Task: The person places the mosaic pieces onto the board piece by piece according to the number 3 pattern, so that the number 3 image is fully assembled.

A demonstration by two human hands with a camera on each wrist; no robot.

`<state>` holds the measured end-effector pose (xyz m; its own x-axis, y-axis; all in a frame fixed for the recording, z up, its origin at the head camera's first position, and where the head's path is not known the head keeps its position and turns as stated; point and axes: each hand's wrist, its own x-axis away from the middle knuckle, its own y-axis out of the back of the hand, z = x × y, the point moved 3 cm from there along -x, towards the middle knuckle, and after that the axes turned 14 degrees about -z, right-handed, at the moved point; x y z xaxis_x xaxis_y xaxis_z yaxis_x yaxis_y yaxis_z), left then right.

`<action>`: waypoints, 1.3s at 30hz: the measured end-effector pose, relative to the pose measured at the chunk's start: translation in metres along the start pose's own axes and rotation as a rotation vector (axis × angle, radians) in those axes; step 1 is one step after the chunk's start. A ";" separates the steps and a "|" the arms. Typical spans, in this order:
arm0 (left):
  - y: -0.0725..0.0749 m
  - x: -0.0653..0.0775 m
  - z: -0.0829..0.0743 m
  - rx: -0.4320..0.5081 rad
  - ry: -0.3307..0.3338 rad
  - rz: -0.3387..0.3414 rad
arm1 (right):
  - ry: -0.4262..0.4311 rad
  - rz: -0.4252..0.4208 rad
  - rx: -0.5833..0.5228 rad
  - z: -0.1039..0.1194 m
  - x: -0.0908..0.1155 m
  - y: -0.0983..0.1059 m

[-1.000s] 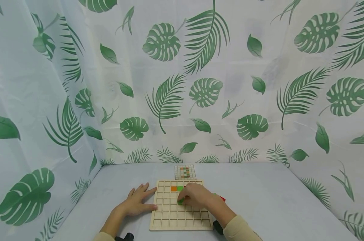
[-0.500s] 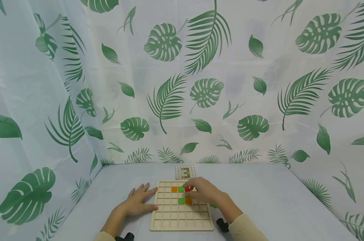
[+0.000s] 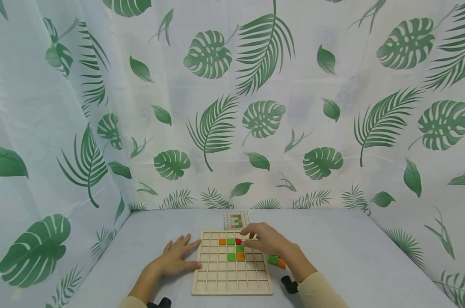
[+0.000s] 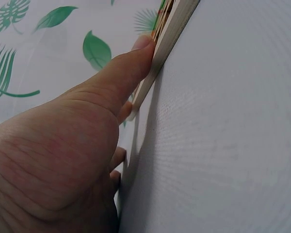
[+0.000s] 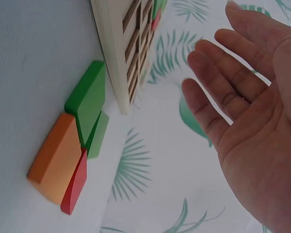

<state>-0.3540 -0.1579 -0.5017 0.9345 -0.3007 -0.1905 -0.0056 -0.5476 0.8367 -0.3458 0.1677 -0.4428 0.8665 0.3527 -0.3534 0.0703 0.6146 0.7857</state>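
A square wooden grid board (image 3: 217,276) lies flat in front of me. In its back row are an orange tile (image 3: 222,242), a green tile (image 3: 231,242) and a red tile (image 3: 238,241). Closer sit another green tile (image 3: 239,248), then a green and an orange tile (image 3: 240,256) side by side. Fingers spread, my left hand (image 3: 172,258) touches the board's left edge with thumb and index fingertip. My right hand (image 3: 266,240) hovers over the board's back right, its fingertips near the red tile. In the right wrist view its fingers are relaxed and nothing shows in the palm.
Loose tiles lie right of the board: a green tile (image 5: 87,99), an orange tile (image 5: 56,158), a red tile (image 5: 74,183) and a second green one. Behind the board is a small pattern card (image 3: 237,220). Leaf-printed curtains (image 3: 255,171) surround the white table (image 3: 332,252).
My right hand has risen and drawn back to the right from the board's middle, uncovering the red, orange and lower green tiles there. My left hand stays at the board's edge.
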 end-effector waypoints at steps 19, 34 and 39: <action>-0.001 -0.001 0.003 -0.003 -0.010 -0.003 | -0.055 -0.030 -0.002 -0.014 0.006 0.018; -0.002 -0.001 0.003 -0.009 0.000 0.000 | -0.061 -0.049 0.017 -0.030 0.010 0.031; -0.002 0.000 0.003 -0.003 -0.007 0.000 | -0.087 -0.038 0.028 -0.034 0.011 0.033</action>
<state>-0.3554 -0.1593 -0.5045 0.9321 -0.3060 -0.1937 -0.0047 -0.5451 0.8384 -0.3510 0.2164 -0.4380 0.9024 0.2665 -0.3387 0.1166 0.6058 0.7870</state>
